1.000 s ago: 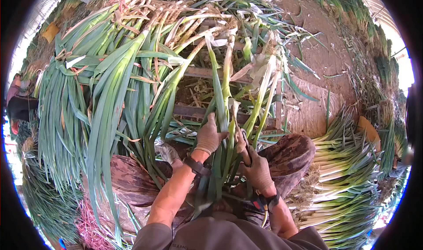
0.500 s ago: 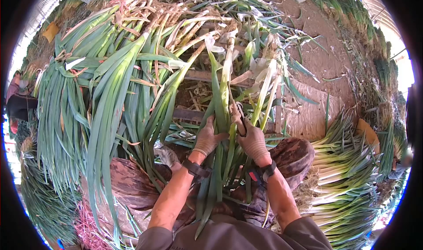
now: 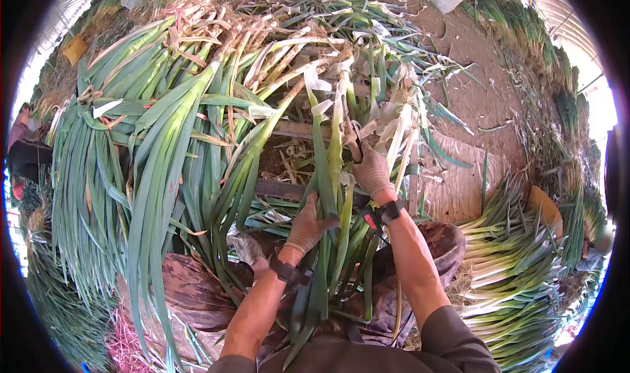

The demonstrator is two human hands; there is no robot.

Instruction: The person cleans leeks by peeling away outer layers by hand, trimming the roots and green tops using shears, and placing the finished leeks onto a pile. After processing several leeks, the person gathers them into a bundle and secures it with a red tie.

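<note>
My left hand (image 3: pixel 308 225), in a worn pale glove, is wrapped round the green leaves of a long green onion (image 3: pixel 336 146) in front of me. Its pale root end points away from me, and its leaves trail down to my lap. Higher up, my gloved right hand (image 3: pixel 374 173) is closed on a small dark tool (image 3: pixel 357 146), close beside the onion's stalk. The tool's exact kind is hard to make out. Loose, peeled-back skins hang around the stalk. More pale onion stalks (image 3: pixel 397 136) lie just right of my right hand.
A large heap of unpeeled green onions (image 3: pixel 164 130) fills the left side. Cleaned onions with white stems (image 3: pixel 499 268) are stacked at the right, by my knee. A wooden board (image 3: pixel 453 182) lies on the dirt floor, with leaf scraps (image 3: pixel 367 12) beyond. A thin hose (image 3: pixel 398 307) runs by my right forearm.
My right hand has moved up and away from me along the stalk with the dark tool. My left hand keeps hold of the leaves, slightly lower than before.
</note>
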